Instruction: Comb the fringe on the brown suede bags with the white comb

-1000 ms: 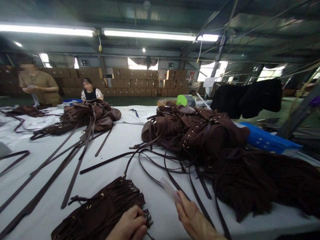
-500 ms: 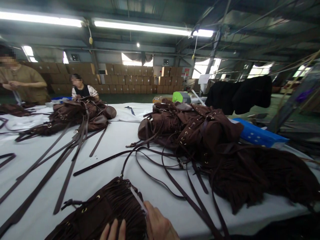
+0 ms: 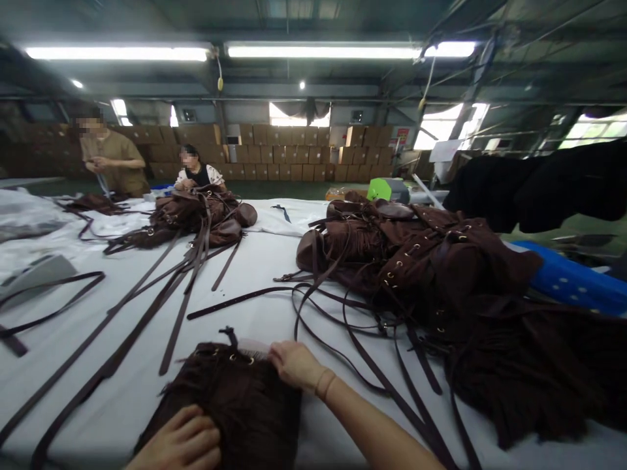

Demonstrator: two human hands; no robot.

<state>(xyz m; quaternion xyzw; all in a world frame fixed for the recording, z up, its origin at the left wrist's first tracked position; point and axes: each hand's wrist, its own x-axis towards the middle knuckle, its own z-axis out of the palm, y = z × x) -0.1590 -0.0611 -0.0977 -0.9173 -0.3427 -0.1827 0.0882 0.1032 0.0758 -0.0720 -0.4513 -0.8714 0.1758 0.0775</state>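
Note:
A dark brown fringed bag with gold eyelets near its top lies in front of me on the white-covered table. My left hand presses on its lower left part, the fingers bent and close together against the fringe. At the bag's upper right corner, my right hand is closed in a pinch. From its fingertips a pale, translucent comb-like strip reaches left behind the eyelets. Part of the strip is hidden by the bag and fingers.
Brown bags with long straps are heaped at the right and at the back left. Loose straps cross the table. A blue box sits at the right edge. Two people are across the table.
The fringed bag now lies more upright, eyelets at the far end. My right hand has moved up with the pale strip to the top corner. My view has turned left.

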